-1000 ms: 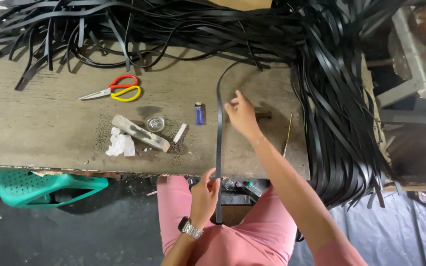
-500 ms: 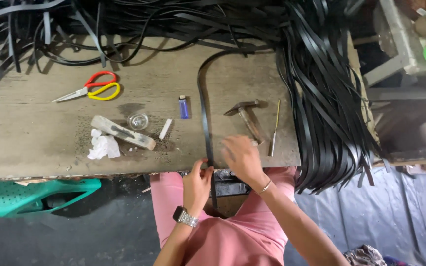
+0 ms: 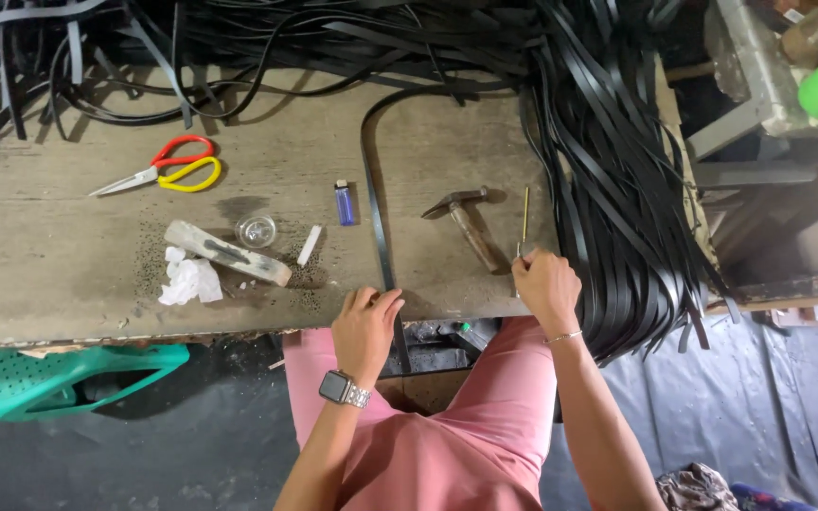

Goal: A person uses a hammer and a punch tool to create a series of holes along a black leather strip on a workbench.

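Black rubber-like flat strip (image 3: 376, 203) runs from the left hand (image 3: 368, 326) straight away across the worn wooden bench (image 3: 68, 274), then bends right into the heap of black strips (image 3: 608, 189). That hand presses the strip's near end at the bench edge, fingers curled over it. The right hand (image 3: 543, 284) pinches the near end of a thin yellowish rod (image 3: 524, 222), fingertips closed on it. Between both hands lies a rusty wooden-handled hammer (image 3: 471, 222). Beyond the left hand sit a small blue lighter (image 3: 345, 202) and red-and-yellow-handled scissors (image 3: 165, 167).
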